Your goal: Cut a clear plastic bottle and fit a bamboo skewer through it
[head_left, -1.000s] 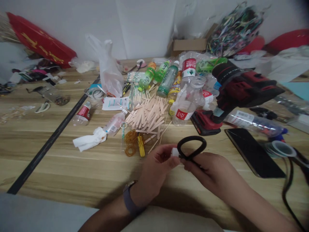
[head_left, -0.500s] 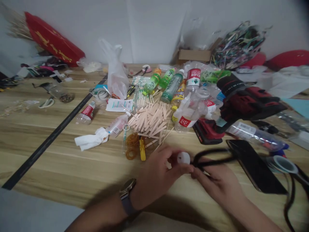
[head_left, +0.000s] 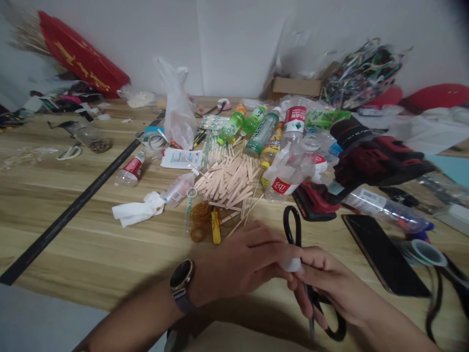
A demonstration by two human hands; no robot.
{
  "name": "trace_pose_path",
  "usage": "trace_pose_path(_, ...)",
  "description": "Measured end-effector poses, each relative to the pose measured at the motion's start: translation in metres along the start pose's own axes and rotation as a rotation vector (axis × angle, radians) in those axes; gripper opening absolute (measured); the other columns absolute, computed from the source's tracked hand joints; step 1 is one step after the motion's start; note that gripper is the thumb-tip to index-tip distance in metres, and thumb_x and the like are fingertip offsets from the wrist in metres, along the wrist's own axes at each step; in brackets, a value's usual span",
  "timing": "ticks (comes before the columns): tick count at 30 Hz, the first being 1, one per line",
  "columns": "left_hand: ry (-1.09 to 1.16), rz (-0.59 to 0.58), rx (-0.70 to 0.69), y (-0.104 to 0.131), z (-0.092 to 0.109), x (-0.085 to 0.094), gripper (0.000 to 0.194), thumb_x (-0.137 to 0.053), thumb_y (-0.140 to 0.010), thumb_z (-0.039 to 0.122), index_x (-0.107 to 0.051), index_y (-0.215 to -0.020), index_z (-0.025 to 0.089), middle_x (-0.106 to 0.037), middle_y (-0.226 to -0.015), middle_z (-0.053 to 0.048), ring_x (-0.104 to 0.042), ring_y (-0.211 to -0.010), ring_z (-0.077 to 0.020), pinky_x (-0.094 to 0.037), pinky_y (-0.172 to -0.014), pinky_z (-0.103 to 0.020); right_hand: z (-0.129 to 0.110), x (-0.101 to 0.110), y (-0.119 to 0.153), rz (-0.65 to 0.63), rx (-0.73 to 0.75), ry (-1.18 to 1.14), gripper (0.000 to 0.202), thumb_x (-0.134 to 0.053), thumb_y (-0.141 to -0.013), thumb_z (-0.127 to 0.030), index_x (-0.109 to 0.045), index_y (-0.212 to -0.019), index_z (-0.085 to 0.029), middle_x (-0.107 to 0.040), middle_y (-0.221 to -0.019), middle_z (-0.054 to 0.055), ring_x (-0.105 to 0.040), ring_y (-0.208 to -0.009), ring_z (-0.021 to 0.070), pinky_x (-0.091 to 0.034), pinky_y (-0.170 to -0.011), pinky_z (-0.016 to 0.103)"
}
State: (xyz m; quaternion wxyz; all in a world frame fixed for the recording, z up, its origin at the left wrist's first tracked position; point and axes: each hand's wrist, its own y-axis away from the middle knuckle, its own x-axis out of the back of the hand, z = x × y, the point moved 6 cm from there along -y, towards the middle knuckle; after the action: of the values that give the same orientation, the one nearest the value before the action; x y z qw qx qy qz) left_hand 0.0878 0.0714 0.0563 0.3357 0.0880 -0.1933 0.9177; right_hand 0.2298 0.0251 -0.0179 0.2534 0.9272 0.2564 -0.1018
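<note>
My left hand (head_left: 249, 261), with a watch (head_left: 182, 276) on its wrist, is closed around a small white bottle cap (head_left: 290, 264). Its fingers cover much of the cap. My right hand (head_left: 331, 278) meets it there, thumb and forefinger at the cap's right side. Black-handled scissors (head_left: 292, 222) are held in the right hand. One handle loop stands up above the fingers, the other hangs below the palm, and the blade part points down toward my body. Left of the hands lie a yellow-handled tool (head_left: 216, 227) and brown rubber bands (head_left: 201, 215).
Wooden sticks (head_left: 230, 181) lie spread beyond my hands, with several plastic bottles (head_left: 262, 134) behind them. A red and black cordless drill (head_left: 377, 156) stands at the right. Near my right hand are a phone (head_left: 386, 254) and a tape roll (head_left: 427, 253). A black strip (head_left: 80, 203) crosses the left side.
The scissors have swung round in my right hand, from handles pointing right to blades pointing down. The cap has moved slightly right and down and is now more covered by my fingers.
</note>
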Motion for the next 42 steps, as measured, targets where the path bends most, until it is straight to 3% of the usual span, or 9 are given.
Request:
trace_pose_path(7, 0.031, 0.213, 0.325, 0.01, -0.024, -0.014, 0.03, -0.07, -0.09, 0.046, -0.075, -0.1, 0.019, -0.07, -0.085, -0.004, -0.061, -0.076, -0.0175, -0.044, -0.068, -0.027, -0.051, 0.0, 0.024, 0.549, 0.765, 1.105, 0.039, -0.052, -0.103, -0.038, -0.068, -0.073, -0.02, -0.071, -0.066, 0.006, -0.067, -0.057, 0.0172, -0.051, -0.054, 0.027)
trace_pose_path(10, 0.113, 0.18, 0.4, 0.012, -0.028, -0.019, 0.034, -0.071, -0.088, 0.05, -0.073, -0.099, 0.018, -0.071, -0.085, -0.004, -0.061, -0.074, -0.0171, -0.043, -0.063, -0.026, -0.055, -0.005, 0.034, 0.594, 0.965, 1.301, 0.026, -0.052, -0.102, -0.026, -0.072, -0.086, -0.021, -0.071, -0.07, 0.005, -0.066, -0.058, 0.017, -0.051, -0.057, 0.028)
trace_pose_path(18, -0.121, -0.097, -0.123, 0.002, 0.006, -0.008, 0.023, -0.056, -0.1, 0.026, -0.074, -0.11, 0.017, -0.075, -0.106, -0.014, -0.066, -0.099, -0.0223, -0.048, -0.09, -0.032, -0.001, 0.004, 0.005, -0.012, 0.023, 0.173, 0.059, -0.06, -0.087, -0.076, -0.062, -0.081, -0.017, -0.066, -0.059, 0.005, -0.053, -0.039, 0.0123, -0.039, -0.038, 0.021)
trace_pose_path(21, -0.11, 0.017, 0.037, 0.001, -0.005, -0.006, 0.024, -0.064, -0.096, 0.036, -0.074, -0.107, 0.018, -0.074, -0.098, -0.011, -0.064, -0.09, -0.0213, -0.047, -0.082, -0.031, -0.016, 0.012, 0.007, 0.169, 0.228, 0.469, 0.05, -0.057, -0.097, -0.062, -0.062, -0.074, -0.018, -0.066, -0.061, 0.004, -0.06, -0.048, 0.0138, -0.045, -0.046, 0.022)
trace_pose_path(26, 0.277, 0.108, 0.458, 0.011, -0.042, -0.027, 0.047, -0.066, -0.086, 0.063, -0.068, -0.093, 0.017, -0.064, -0.074, -0.001, -0.053, -0.061, -0.0139, -0.039, -0.056, -0.025, -0.056, -0.004, 0.031, 0.546, 0.947, 1.208, 0.03, -0.054, -0.102, -0.03, -0.068, -0.078, -0.02, -0.069, -0.066, 0.003, -0.066, -0.058, 0.0162, -0.051, -0.057, 0.027)
trace_pose_path(29, 0.295, 0.062, 0.431, 0.015, -0.044, -0.03, 0.045, -0.064, -0.088, 0.062, -0.067, -0.096, 0.017, -0.066, -0.075, -0.002, -0.056, -0.064, -0.0149, -0.043, -0.059, -0.026, -0.044, 0.002, 0.016, 0.353, 0.674, 0.915, 0.041, -0.051, -0.104, -0.043, -0.065, -0.074, -0.019, -0.07, -0.065, 0.005, -0.066, -0.055, 0.0159, -0.049, -0.051, 0.025)
trace_pose_path(33, -0.129, 0.036, -0.014, 0.018, -0.016, -0.013, 0.015, -0.062, -0.097, 0.033, -0.068, -0.101, 0.021, -0.073, -0.108, -0.011, -0.066, -0.101, -0.0222, -0.049, -0.092, -0.033, 0.006, 0.007, 0.002, -0.029, 0.018, 0.207, 0.053, -0.059, -0.092, -0.07, -0.06, -0.082, -0.017, -0.068, -0.062, 0.005, -0.056, -0.042, 0.0112, -0.042, -0.041, 0.019)
trace_pose_path(38, -0.445, 0.158, 0.043, 0.025, -0.034, -0.001, 0.022, -0.057, -0.1, 0.027, -0.062, -0.12, 0.019, -0.071, -0.112, -0.009, -0.065, -0.106, -0.0218, -0.054, -0.092, -0.035, 0.019, 0.034, 0.005, 0.161, -0.016, 0.192, 0.059, -0.07, -0.081, -0.073, -0.061, -0.079, -0.015, -0.067, -0.063, 0.007, -0.059, -0.047, 0.0118, -0.046, -0.046, 0.02)
trace_pose_path(42, -0.876, -0.192, 0.006, 0.02, -0.068, -0.036, 0.024, -0.054, -0.1, 0.017, -0.062, -0.122, 0.017, -0.071, -0.107, -0.007, -0.065, -0.1, -0.0235, -0.056, -0.087, -0.037, 0.021, 0.051, 0.01, 0.307, -0.032, 0.174, 0.062, -0.072, -0.076, -0.076, -0.062, -0.075, -0.015, -0.067, -0.065, 0.006, -0.057, -0.044, 0.011, -0.044, -0.046, 0.022)
